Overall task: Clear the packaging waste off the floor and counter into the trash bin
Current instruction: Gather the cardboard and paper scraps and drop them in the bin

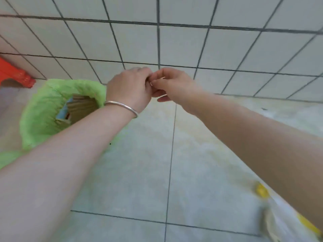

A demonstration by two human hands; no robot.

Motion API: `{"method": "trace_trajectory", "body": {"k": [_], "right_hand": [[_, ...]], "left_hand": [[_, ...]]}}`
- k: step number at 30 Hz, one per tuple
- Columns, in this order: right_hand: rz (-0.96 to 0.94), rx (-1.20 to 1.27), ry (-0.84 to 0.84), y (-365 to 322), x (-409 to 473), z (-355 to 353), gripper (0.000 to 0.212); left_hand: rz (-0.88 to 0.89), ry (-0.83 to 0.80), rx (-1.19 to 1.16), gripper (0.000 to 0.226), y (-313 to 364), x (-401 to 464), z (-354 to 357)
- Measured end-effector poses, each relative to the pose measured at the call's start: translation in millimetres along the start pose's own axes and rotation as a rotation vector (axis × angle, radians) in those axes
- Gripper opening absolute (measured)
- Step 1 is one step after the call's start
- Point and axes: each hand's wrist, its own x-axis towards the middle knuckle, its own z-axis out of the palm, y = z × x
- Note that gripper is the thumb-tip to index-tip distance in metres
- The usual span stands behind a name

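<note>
hands (152,84) together beside green-lined bin (43,109)

green-lined trash bin (43,109), cardboard (83,107) inside

floor (139,172) open below | trash bin (43,110) left; wall (174,41) ahead

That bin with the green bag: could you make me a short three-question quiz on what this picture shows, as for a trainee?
1. True or false: the bin with the green bag stands to the person's right.
2. What shows inside the bin? A) cardboard B) water C) nothing
3. Fill in: the left hand and the right hand meet in front of the tiled ____.

Key
1. False: it stands at the left, beside the left forearm, which wears a silver bangle.
2. A: brown cardboard lies in it.
3. Wall. The fingers of both hands are curled together; whether they pinch some small scrap is too blurred to tell.
</note>
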Motion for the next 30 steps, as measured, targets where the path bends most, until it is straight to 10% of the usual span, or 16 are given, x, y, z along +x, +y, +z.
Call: {"method": "trace_trajectory", "body": {"k": [16,30], "right_hand": [[0.257,-0.001,0.395,200.9,-279.8,-377.6,0.02],[0.492,-0.056,0.21,317.7,-301.4,-316.0,0.021]], "left_hand": [[0.493,-0.354,-0.169,0.021,454.6,-81.3,146.1],[0.43,-0.926,0.179,0.021,382.1,-138.1,223.5]]}}
